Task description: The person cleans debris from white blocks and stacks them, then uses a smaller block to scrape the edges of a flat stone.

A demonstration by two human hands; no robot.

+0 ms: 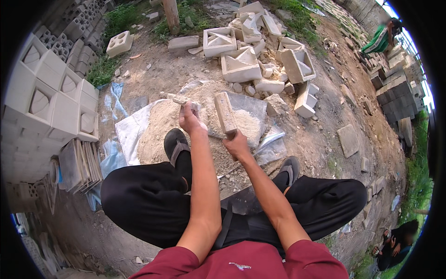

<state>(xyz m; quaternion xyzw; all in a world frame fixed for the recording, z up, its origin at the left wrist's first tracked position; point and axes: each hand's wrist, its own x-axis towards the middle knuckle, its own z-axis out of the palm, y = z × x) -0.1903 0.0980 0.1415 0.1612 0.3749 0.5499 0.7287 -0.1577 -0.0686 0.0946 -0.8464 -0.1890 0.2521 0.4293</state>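
Observation:
My left hand [191, 120] is closed around a pale, rough chunk of broken block [182, 99], its fingers dusty. To its right, my right hand [238, 145] grips the near end of a long, rectangular, tan block-shaped piece [225, 112] dusted with powder; whether it is wood or masonry I cannot tell. A thin dark edge shows beside that hand. Beneath both hands spreads a heap of pale crushed grit [160, 124], lying on a white sheet [131, 132] and a grey plastic sheet [254, 106].
Beyond the grit lies a pile of broken cream blocks [241, 65]. Decorative blocks [58, 76] are stacked at the left, above leaning thin boards [83, 162]. A wooden post [171, 16] stands at the back. Two people, one in green [378, 39], are at the right.

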